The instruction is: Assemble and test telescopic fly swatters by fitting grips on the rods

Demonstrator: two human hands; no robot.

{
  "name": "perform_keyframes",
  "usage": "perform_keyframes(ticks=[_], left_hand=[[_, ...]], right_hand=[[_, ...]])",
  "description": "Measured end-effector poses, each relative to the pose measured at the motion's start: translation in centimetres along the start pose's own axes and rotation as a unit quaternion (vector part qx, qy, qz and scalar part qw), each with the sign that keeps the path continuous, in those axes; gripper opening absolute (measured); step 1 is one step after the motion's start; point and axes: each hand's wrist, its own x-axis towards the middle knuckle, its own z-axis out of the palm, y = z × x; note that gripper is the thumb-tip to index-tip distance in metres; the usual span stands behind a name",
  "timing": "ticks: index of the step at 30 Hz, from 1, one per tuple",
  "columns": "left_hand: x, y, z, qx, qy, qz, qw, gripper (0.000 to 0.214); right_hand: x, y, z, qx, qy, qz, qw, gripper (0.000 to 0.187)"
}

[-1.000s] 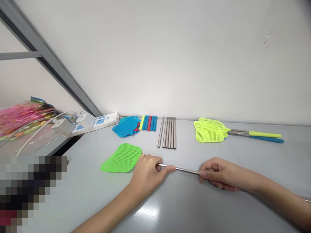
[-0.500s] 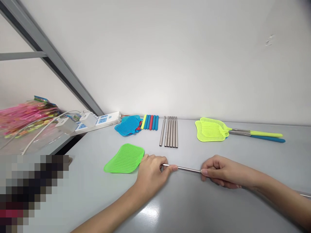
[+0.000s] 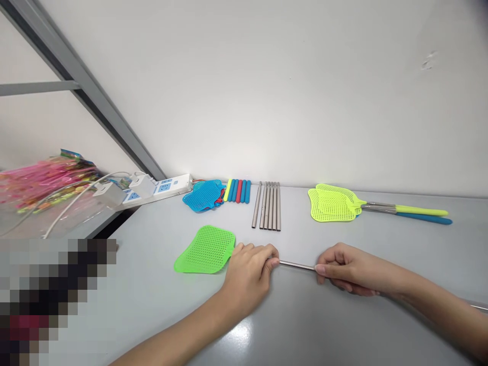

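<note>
A green mesh fly swatter head (image 3: 208,250) projects to the left from under my left hand (image 3: 251,267). My left hand is closed over its neck, the thumb and forefinger around the left end of a thin metal rod (image 3: 297,265); the joint between the two is hidden. My right hand (image 3: 345,269) pinches the rod's right end between thumb and fingers. Low above the grey table (image 3: 290,325), the rod spans the gap between both hands.
Behind lie blue swatter heads (image 3: 204,195), a row of coloured handles (image 3: 238,191) and several metal tubes (image 3: 270,207). Assembled fly swatters (image 3: 335,203) rest at the right. A power strip (image 3: 173,186) and bagged pink items (image 3: 49,180) are at the left.
My left hand has slid right along with the green head, so less rod shows between my hands. Its thumb and forefinger now close around the rod's end. My right hand has stayed put.
</note>
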Motion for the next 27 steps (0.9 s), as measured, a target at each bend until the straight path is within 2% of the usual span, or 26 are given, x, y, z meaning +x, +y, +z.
perform_keyframes(ticks=[11, 27], left_hand=[[0.19, -0.12, -0.11, 0.008, -0.003, -0.013, 1.0, 0.019], [0.5, -0.6, -0.8, 0.02, -0.028, 0.009, 0.999, 0.03]], right_hand=[[-0.1, -0.09, 0.05, 0.016, -0.004, -0.01, 1.0, 0.034], [-0.15, 0.1, -0.03, 0.015, -0.004, -0.017, 1.0, 0.035]])
